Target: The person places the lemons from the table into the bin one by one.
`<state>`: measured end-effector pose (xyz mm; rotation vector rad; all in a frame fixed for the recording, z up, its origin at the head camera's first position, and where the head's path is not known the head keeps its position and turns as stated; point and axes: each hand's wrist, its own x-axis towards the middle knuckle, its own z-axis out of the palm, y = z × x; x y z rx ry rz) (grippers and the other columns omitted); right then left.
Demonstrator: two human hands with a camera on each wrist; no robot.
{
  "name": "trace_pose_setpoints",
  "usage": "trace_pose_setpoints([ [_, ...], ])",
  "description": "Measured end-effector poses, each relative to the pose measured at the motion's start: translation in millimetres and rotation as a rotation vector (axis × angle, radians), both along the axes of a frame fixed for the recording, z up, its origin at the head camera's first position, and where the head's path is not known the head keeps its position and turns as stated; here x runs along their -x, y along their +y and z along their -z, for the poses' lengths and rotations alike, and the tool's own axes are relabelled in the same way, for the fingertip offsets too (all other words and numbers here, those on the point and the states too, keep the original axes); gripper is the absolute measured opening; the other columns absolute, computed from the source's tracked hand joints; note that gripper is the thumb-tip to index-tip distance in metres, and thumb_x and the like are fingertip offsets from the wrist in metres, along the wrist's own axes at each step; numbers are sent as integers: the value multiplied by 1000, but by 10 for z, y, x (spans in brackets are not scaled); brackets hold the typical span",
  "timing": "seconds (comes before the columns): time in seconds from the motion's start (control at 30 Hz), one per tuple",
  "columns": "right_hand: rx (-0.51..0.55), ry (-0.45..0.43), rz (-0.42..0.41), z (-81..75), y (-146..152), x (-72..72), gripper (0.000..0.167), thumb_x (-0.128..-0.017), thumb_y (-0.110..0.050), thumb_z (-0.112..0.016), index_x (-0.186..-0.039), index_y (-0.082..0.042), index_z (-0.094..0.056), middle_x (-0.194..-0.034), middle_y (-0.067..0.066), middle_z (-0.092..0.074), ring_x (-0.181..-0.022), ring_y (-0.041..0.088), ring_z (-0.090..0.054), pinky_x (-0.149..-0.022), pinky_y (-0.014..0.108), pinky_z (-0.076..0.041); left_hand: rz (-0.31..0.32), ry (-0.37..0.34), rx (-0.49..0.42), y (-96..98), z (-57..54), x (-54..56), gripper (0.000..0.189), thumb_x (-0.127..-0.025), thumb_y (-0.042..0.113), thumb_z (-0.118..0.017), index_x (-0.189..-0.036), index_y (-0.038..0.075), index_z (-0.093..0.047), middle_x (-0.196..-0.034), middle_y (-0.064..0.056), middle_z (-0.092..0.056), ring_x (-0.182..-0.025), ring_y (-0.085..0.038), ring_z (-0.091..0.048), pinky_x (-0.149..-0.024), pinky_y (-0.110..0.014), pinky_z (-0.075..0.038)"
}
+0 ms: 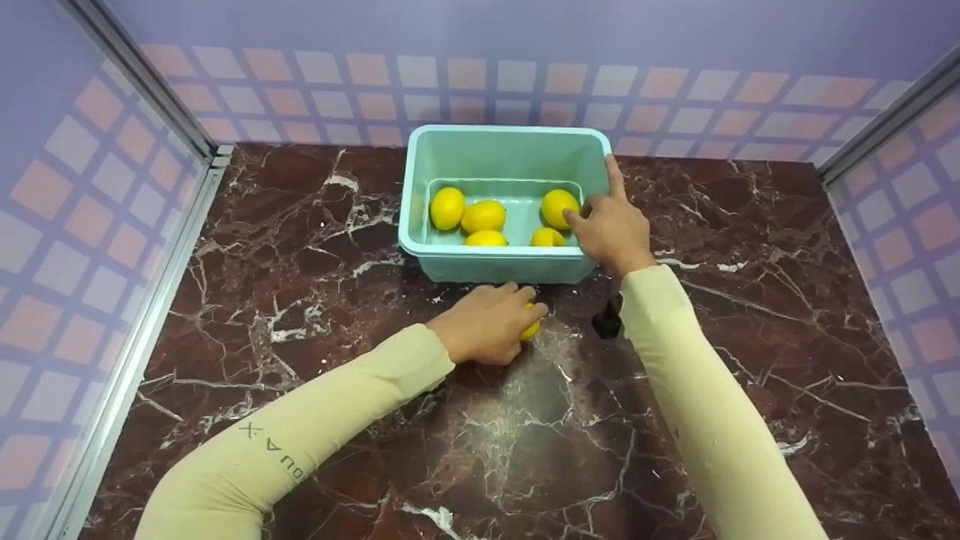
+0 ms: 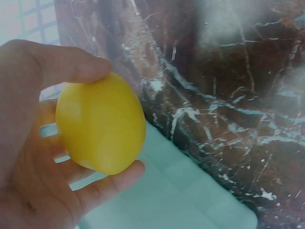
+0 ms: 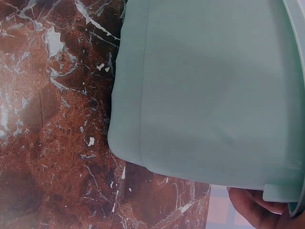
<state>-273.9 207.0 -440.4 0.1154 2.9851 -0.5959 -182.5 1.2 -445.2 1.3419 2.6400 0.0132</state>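
Note:
My left hand (image 1: 486, 324) holds a yellow lemon (image 2: 101, 125) just in front of a light green plastic bin (image 1: 502, 268). In the left wrist view the thumb lies on one side of the lemon and the fingers on the other. My right hand (image 1: 616, 234) grips the bin's right rim, thumb inside and index finger stretched along the edge. The right wrist view shows its curled fingers (image 3: 252, 207) by the rim, partly hidden by the bin wall. Several lemons (image 1: 484, 217) lie inside, left and right; the front wall partly covers the nearest ones.
The bin stands on a dark red marbled tabletop (image 1: 315, 442), close to the back wall (image 1: 517, 82) with its pink and white squares. Side panels with metal frames (image 1: 142, 315) bound the table left and right. Something small and black (image 1: 606, 321) shows beside the right wrist.

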Motion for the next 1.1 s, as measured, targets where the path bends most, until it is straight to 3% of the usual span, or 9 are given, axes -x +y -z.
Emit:
trace_pose_setpoints([
  [0.23,-7,9,6,-4,8,12,46,-94,-47,-51,-109,-6,-67,-163,-12,11,-93,35,-60,-89,52,-46,24,28,-8,9,-182,1,42,-78,25,-67,-117,14,-57,-108,-6,-57,-92,-25,-56,-72,-42,-55],
  [0.77,9,26,5,9,-9,-6,48,-94,-47,-51,-112,-5,-67,-164,-9,7,-86,33,-59,-83,49,-48,59,103,-41,-10,-400,0,43,-79,28,-66,-119,18,-57,-104,-4,-55,-90,-24,-53,-69,-38,-50],
  [1.1,10,48,5,6,-9,-17,48,-93,-46,-53,-113,-5,-67,-164,-8,3,-80,32,-59,-80,48,-49,61,111,-39,-1,-495,24,44,-82,29,-64,-124,20,-55,-111,-4,-53,-99,-25,-52,-80,-42,-47],
])
